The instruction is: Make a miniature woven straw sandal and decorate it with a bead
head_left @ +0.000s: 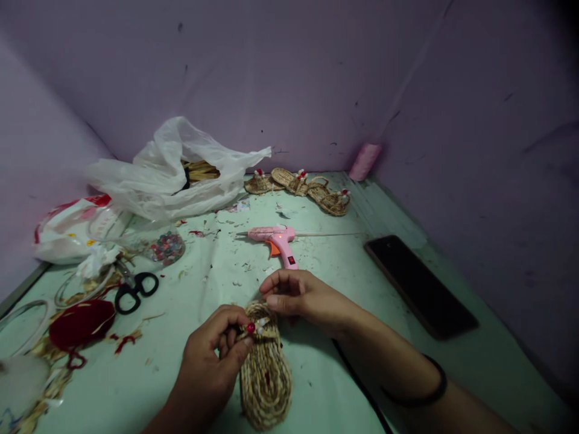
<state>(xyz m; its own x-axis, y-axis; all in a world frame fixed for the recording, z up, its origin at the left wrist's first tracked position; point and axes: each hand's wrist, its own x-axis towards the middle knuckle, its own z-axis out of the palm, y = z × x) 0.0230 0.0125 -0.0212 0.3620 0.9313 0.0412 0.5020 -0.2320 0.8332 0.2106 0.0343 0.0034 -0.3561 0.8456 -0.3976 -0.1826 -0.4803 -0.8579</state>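
A small woven straw slipper [266, 386] lies in front of me, its toe end pointing away. Across its strap sit a red bead [251, 328] and several white beads [261, 326]. My left hand [215, 349] pinches the strap and red bead from the left, thumb and fingers closed. At the slipper's far end is my right hand [296, 296], its thumb and fingers curled close to the rim; whether anything is between the fingertips is hidden. Just beyond it rests a pink glue gun [275, 236] with an orange trigger and a glue stick in its back.
Woven slippers [328, 198] with beads lie by the wall. To the left are black-handled scissors [136, 292], red yarn [82, 323], a bag of beads [167, 247] and a white plastic bag [176, 175]. A phone [420, 283] and a pink roll [364, 161] are on the right.
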